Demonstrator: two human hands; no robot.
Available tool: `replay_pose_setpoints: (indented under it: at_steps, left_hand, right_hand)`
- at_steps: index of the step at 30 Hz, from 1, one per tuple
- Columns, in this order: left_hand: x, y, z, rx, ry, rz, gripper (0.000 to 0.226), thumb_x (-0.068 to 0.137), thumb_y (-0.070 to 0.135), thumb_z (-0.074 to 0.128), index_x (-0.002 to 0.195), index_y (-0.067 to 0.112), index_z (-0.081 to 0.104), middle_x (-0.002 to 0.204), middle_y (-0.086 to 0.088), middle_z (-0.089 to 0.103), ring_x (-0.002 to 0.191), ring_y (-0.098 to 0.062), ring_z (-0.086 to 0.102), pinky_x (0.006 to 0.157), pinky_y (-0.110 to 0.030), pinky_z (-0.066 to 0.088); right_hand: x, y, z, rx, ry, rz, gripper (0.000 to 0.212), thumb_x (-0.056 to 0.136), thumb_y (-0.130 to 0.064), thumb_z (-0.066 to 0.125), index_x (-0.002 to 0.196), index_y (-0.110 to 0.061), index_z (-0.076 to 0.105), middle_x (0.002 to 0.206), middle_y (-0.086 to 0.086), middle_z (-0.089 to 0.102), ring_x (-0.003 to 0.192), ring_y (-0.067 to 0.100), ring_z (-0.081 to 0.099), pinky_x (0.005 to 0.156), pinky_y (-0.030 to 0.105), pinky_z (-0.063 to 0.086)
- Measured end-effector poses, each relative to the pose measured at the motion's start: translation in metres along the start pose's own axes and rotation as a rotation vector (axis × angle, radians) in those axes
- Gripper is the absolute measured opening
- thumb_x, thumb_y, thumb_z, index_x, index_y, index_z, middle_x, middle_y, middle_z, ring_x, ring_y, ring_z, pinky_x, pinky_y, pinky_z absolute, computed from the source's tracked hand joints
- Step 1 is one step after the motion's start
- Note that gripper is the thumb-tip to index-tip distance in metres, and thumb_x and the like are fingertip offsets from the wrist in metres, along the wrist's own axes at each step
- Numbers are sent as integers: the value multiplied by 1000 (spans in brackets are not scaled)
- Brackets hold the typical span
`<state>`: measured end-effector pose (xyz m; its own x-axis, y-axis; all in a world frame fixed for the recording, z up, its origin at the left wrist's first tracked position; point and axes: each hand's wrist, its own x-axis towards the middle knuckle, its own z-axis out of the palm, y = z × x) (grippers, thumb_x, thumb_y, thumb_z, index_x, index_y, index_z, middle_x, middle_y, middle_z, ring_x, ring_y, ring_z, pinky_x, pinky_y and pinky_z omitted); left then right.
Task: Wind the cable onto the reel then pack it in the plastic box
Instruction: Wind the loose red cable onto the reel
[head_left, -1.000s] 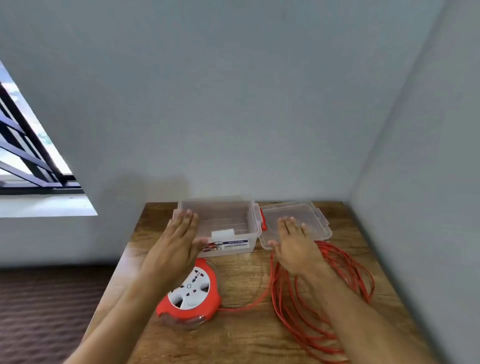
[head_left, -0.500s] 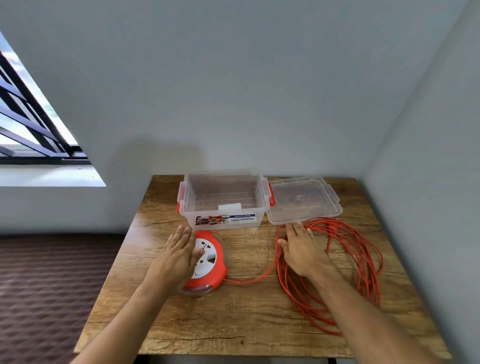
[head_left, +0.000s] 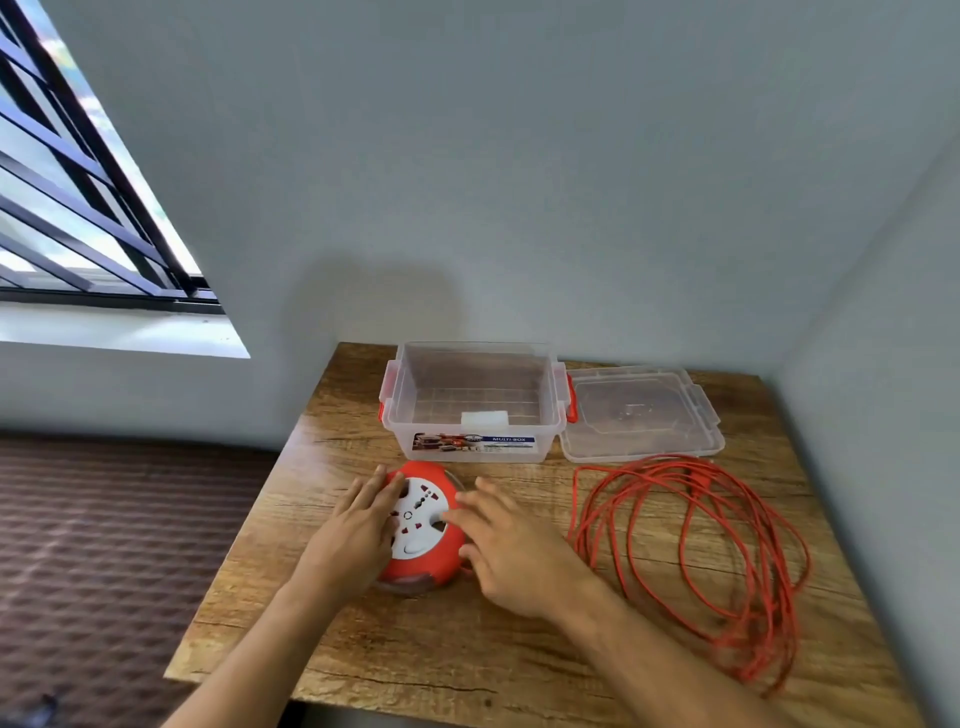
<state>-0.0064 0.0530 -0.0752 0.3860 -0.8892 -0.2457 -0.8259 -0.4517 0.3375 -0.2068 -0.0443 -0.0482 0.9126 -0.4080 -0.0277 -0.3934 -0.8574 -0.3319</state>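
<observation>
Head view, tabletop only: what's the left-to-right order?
left hand → reel → right hand → loose cable. Behind them, the plastic box, then its lid.

Brightness: even, soft daylight; nothing dim, the grey walls (head_left: 519, 156) evenly lit.
Source: the barred window (head_left: 78, 208) at left, its panes washed out to near white; the sill (head_left: 119, 332) below glows pale.
Shadows: a broad faint one on the wall behind the box (head_left: 470, 405); soft dark edges under the reel (head_left: 423, 525) and both forearms on the table (head_left: 467, 665).
Glare: mild sheen on the clear lid (head_left: 641, 415) and box walls.
Blur: right hand (head_left: 514, 556) fingers smeared by motion; left hand (head_left: 353, 535) a little soft; cable (head_left: 691, 551) loops fuzzy toward the lower right.
Distortion: wide-angle bend; window bars and wall corner lean, table edges splay outward.
Focus: box label sharpest; floor (head_left: 104, 545) at left soft.
</observation>
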Motion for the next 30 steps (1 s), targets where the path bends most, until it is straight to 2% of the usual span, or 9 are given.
replay_pose_setpoints:
  at_steps: [2,5,9,13,17,20,25,27,30]
  left_hand:
    - [0,2,-1,-36,-2,-9,60,108,24,36,164,26,13,174,-2,4,160,-22,2,126,-31,3]
    - [4,-2,-3,-137,-32,-60,67,104,19,44,164,25,15,173,-4,8,159,-25,13,126,-36,15]
    - [14,-7,-18,-277,-43,-195,72,97,12,52,162,17,22,165,-11,35,149,-30,39,118,-42,35]
    - [30,-22,-29,-403,-60,-266,58,99,13,52,155,11,38,152,-13,54,138,-32,52,111,-40,43]
    - [39,-38,-32,-633,-98,-325,50,101,17,53,149,5,47,149,-14,56,136,-32,53,114,-41,43]
    - [38,-47,-32,-777,-105,-358,43,100,14,57,142,5,54,137,-13,63,123,-28,59,108,-39,48]
    - [30,-52,-30,-990,-151,-516,6,95,19,68,98,14,68,97,-9,76,99,-27,73,91,-49,62]
    - [29,-49,-31,-1025,-174,-514,9,93,23,72,91,16,68,95,-8,78,97,-26,73,91,-45,62]
    - [28,-44,-33,-1099,-204,-517,26,88,29,77,103,8,73,99,-11,81,98,-26,75,94,-44,60]
  right_hand:
    - [7,-4,10,10,-32,-2,51,104,-25,46,154,-24,35,162,5,28,153,23,9,125,39,7]
    - [27,-15,13,-35,-69,14,53,101,-23,51,152,-24,37,161,7,29,150,25,16,121,48,25]
    - [54,-33,12,-165,-172,25,58,101,-32,55,154,-38,32,163,10,22,150,33,15,121,47,17]
    - [72,-39,17,-263,-223,51,53,104,-34,50,152,-47,32,162,12,23,150,37,14,120,51,16]
    - [79,-47,20,-269,-256,100,53,105,-31,48,152,-48,30,160,14,24,146,37,24,116,50,29]
    - [82,-52,21,-240,-259,171,58,105,-27,50,154,-48,26,158,13,24,140,38,36,105,49,42]
    - [83,-56,22,-179,-231,291,56,105,-32,49,153,-49,24,162,16,16,145,39,28,110,48,37]
    - [82,-55,26,-87,-214,330,51,106,-39,46,153,-47,27,162,14,20,144,39,29,111,48,35]
    - [76,-47,23,52,-153,250,48,105,-32,46,149,-49,36,159,8,28,137,41,38,106,54,40]
